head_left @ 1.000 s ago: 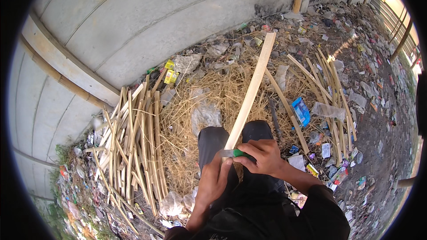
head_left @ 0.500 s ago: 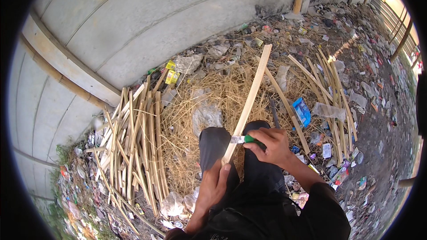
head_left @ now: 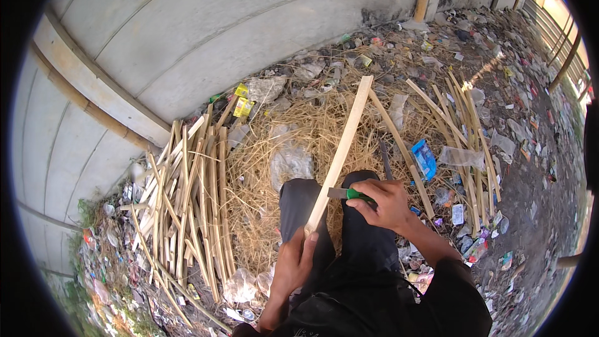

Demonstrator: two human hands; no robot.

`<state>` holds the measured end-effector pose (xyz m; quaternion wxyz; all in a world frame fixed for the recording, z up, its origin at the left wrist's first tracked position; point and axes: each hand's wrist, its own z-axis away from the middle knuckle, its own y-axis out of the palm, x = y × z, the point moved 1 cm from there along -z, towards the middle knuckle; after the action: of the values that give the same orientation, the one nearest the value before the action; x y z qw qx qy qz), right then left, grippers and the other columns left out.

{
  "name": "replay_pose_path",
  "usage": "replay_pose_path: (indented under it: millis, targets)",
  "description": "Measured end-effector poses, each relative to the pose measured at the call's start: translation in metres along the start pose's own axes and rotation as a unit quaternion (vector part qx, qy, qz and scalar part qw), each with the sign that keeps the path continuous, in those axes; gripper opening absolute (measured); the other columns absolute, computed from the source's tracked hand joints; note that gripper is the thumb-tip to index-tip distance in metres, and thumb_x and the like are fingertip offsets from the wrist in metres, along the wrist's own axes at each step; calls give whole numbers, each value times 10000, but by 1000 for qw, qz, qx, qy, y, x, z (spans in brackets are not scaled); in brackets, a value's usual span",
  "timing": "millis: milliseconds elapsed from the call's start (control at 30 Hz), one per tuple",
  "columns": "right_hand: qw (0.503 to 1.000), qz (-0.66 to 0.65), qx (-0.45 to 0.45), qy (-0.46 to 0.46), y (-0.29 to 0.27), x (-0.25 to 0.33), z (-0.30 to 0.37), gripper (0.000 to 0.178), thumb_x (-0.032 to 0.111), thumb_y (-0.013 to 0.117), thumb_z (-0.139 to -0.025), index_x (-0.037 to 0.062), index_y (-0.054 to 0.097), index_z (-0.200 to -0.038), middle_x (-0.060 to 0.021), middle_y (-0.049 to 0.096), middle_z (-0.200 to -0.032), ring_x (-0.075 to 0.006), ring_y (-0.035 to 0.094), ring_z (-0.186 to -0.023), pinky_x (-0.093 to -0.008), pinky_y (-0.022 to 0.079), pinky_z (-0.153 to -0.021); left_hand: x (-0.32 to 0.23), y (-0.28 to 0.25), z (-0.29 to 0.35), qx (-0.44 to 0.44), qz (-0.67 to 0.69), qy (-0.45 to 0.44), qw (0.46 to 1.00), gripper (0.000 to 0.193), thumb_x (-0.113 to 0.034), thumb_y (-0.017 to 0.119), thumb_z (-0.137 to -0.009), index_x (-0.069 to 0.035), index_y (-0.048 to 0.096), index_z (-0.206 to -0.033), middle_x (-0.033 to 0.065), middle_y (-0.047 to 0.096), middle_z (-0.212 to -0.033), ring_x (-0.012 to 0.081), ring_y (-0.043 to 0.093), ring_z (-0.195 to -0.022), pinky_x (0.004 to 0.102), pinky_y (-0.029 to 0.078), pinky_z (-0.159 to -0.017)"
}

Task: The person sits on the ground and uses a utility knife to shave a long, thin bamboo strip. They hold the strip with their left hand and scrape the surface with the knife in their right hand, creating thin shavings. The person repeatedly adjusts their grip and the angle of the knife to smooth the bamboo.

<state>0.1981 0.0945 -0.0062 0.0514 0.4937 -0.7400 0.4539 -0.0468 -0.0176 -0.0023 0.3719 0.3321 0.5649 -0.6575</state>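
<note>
My left hand [head_left: 296,260] is closed around the lower end of a pale bamboo strip [head_left: 347,134], which slants up and away over my knees. In my right hand [head_left: 384,205] is a knife [head_left: 354,194] with a green handle, fingers wrapped round it. Its short, flat blade points left and lies against the strip, a little above my left hand. Between and beyond my legs spreads a heap of thin straw-coloured shavings [head_left: 256,168].
Many bamboo strips [head_left: 187,206] are piled at the left, and several more strips [head_left: 474,143] lie at the right. A blue plastic wrapper [head_left: 424,160] rests beside one strip. Behind stands a grey panel wall [head_left: 249,31]; litter covers much of the ground.
The bamboo strip has come down slightly toward me, its far tip lower and a bit left. My left hand has shifted a little left; the blade stays at the strip, its face now darker.
</note>
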Motion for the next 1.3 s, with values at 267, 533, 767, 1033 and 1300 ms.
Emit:
replay_pose_path:
  millis: [267, 533, 767, 1033, 1300]
  targets:
    - [999, -10, 35, -18, 16, 28, 9, 276, 390, 808, -953, 137, 731, -1032, -12, 738, -794, -239, 699, -587, -347, 536, -532, -27, 4, -11, -22, -30, 51, 998, 327, -285, 589, -1124, 23, 638, -1221, 302, 665, -760, 532, 670, -729, 569, 483, -632]
    - [999, 12, 19, -28, 4, 15, 0, 306, 351, 858, -907, 98, 756, -1044, -19, 750, -797, -225, 705, -592, -334, 528, -534, -31, 4, -9, -3, -26, 27, 999, 322, -287, 585, -1126, 27, 630, -1178, 310, 664, -770, 545, 665, -754, 564, 487, -632]
    - [997, 36, -65, 7, -15, -20, -15, 252, 335, 859, -913, 118, 766, -999, -34, 795, -893, -229, 756, -675, -328, 568, -576, -18, -2, 5, 41, -21, -40, 998, 328, -297, 573, -1132, 26, 620, -1100, 285, 628, -722, 523, 636, -688, 530, 475, -614]
    - [987, 44, -146, 56, -18, -57, -34, 233, 286, 820, -952, 80, 779, -1054, -85, 790, -867, -243, 740, -644, -349, 554, -573, -8, -6, 17, 33, -22, -42, 998, 392, -326, 524, -1148, -47, 716, -1347, 56, 481, -605, 145, 457, -542, 372, 378, -558]
    - [948, 99, -199, 229, -85, -127, -51, 328, 360, 695, -1062, 39, 751, -1101, -54, 638, -704, -153, 511, -559, -343, 410, -548, 25, -19, 33, 26, -39, -76, 996, 396, -344, 611, -1110, 34, 666, -1213, 232, 634, -684, 428, 659, -616, 488, 480, -602]
